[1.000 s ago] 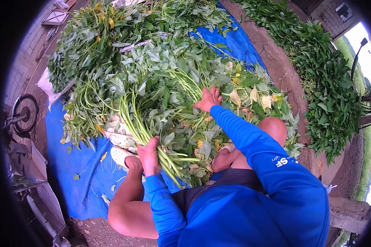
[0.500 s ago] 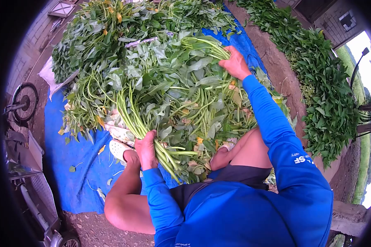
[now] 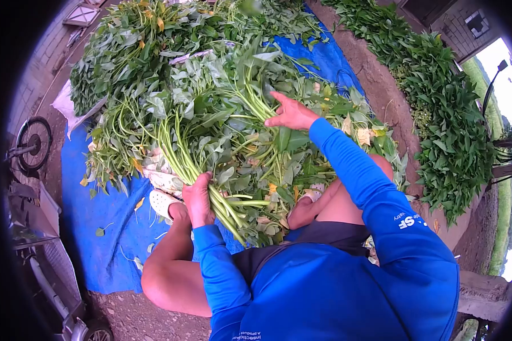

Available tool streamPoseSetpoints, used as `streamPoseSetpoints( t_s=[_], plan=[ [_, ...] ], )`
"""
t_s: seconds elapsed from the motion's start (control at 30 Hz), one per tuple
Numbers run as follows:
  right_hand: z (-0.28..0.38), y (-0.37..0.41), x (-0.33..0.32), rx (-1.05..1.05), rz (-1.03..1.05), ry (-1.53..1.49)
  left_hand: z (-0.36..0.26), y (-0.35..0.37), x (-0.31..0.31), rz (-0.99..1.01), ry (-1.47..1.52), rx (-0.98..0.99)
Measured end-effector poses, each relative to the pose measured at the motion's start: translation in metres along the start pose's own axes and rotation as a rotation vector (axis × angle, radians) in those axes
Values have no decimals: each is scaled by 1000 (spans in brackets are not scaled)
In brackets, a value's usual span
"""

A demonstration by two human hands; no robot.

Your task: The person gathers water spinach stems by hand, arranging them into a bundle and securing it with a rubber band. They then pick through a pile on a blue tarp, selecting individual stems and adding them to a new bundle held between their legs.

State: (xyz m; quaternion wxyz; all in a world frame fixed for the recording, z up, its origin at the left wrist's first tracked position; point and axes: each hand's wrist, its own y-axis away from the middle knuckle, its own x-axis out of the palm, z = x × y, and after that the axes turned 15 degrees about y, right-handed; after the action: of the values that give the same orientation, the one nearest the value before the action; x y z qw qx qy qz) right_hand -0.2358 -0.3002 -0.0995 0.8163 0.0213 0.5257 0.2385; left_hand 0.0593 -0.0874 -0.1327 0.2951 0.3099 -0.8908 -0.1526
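Observation:
My left hand (image 3: 198,200) is closed round a thick bunch of leafy water spinach (image 3: 179,156), its pale stem ends sticking out below the fist towards my lap. Farther forward and to the right, my right hand (image 3: 293,113) has its thumb against a smaller bunch of stems (image 3: 253,99), with the index finger stretched out. Those stems lean up and left, and their leaves mingle with the loose greens (image 3: 284,162) heaped between my feet. The fingers under my right palm are hidden.
A blue tarp (image 3: 108,238) lies beneath the greens. A big leafy heap (image 3: 119,62) stands at the back left, and a long row of greens (image 3: 446,136) runs along the right. At the left are a wheel (image 3: 34,146) and a metal cart (image 3: 54,273).
My right hand has come down and left with its stems, nearer the left-hand bunch, and its index finger now extends. The left hand has barely moved and keeps its hold.

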Motion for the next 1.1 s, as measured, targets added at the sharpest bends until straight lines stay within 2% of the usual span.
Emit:
streamPoseSetpoints(
  t_s=[0.1, 0.17, 0.27, 0.3, 0.4, 0.43, 0.47, 0.5, 0.53, 0.57, 0.6, 0.63, 0.73, 0.9, 1.0, 1.03, 1.1],
  plan=[
    [-52, -23, 59, 76, -64, -174, -10, 3, -2, -44, -25, 1],
    [-76, -23, 85, 94, -174, -169, -16, 7, -2, -51, -16, 28],
    [-52, -8, 81, 89, -211, -30, -15, 3, -3, -52, -3, 46],
    [-35, 1, 78, 98, -245, -71, -14, 2, -4, -55, 4, 51],
    [-12, 4, 98, -48, -345, -29, -17, 5, 2, -37, 41, 28],
    [-3, 7, 103, -102, -321, -15, -19, 9, 3, -20, 50, 23],
    [10, 9, 107, -53, -284, 9, -16, 7, -1, 7, 34, 0],
    [11, 3, 119, -77, -359, 92, -19, 14, 4, 18, 60, 15],
    [16, -5, 121, 70, -235, 139, -14, 8, 6, 37, 65, 44],
    [9, -14, 142, 64, -379, 127, 0, -3, 2, 83, 128, 104],
    [20, -13, 136, 143, -307, 116, 0, -1, -2, 67, 72, 83],
    [19, -14, 140, 147, -293, 127, -13, 9, -1, 59, 5, -19],
    [14, -28, 151, 161, -256, 144, 1, -5, -7, 20, -9, 53],
    [23, -15, 104, 155, -172, 96, 5, -8, -11, -6, 4, 36],
    [25, -9, 63, 107, -354, -73, -3, 2, -2, 16, 23, 25],
    [18, -15, 43, 42, -178, -10, -6, 5, 3, 15, 17, 11],
    [19, -8, 5, 47, -117, 226, -13, 13, 7, 13, -4, -19]
  ],
)
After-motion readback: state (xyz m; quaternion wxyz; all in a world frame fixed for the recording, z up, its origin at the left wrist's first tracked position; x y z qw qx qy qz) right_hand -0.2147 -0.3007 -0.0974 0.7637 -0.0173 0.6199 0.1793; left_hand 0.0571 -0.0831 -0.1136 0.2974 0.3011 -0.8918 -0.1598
